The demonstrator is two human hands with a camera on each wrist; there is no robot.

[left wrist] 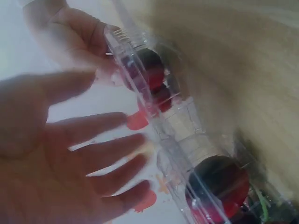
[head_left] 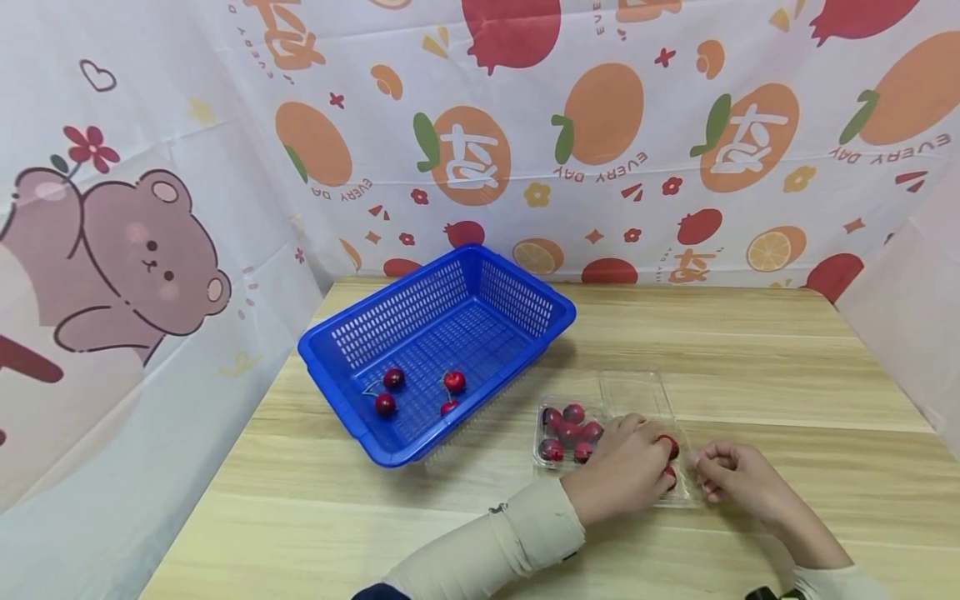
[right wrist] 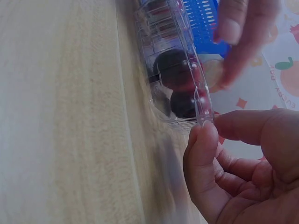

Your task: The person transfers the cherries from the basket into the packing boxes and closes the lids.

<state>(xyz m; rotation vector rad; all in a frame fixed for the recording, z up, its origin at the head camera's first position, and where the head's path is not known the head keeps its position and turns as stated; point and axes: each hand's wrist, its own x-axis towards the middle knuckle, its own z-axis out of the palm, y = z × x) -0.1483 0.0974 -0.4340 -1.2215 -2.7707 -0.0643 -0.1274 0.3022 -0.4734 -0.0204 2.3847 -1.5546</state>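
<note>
1. Far left there's a white cloth (head_left: 258,342) with a pinkish-brown cartoon bear on it, and a fruit-print cloth (head_left: 585,217) runs along the far side of the wooden table (head_left: 787,358).
2. Next over, a blue basket (head_left: 472,333) sits at an angle on the left half of the table. Four loose cherries (head_left: 393,378) are in its near end, at least a couple with stems on.
3. Right of that and nearer is a clear plastic left tub (head_left: 537,442) with a bunch of red cherries (head_left: 570,433) in it. A clear flap (head_left: 633,392) shows just beyond, to the right.
4. The left hand (head_left: 622,462), in a pale sleeve (head_left: 517,533), reaches over the gear from the near side. Fingers are loosely spread, thumb well apart, nothing in its grasp that I can see — can't tell if the tips touch a cherry.
5. Under its fingertips is the clear right tub (head_left: 682,498), at least two cherries inside. Can't tell if the tubs are joined.
6. Far right, the right hand (head_left: 738,479) pinches that tub's rim, thumb against index finger — other fingers loosely curled.
</note>
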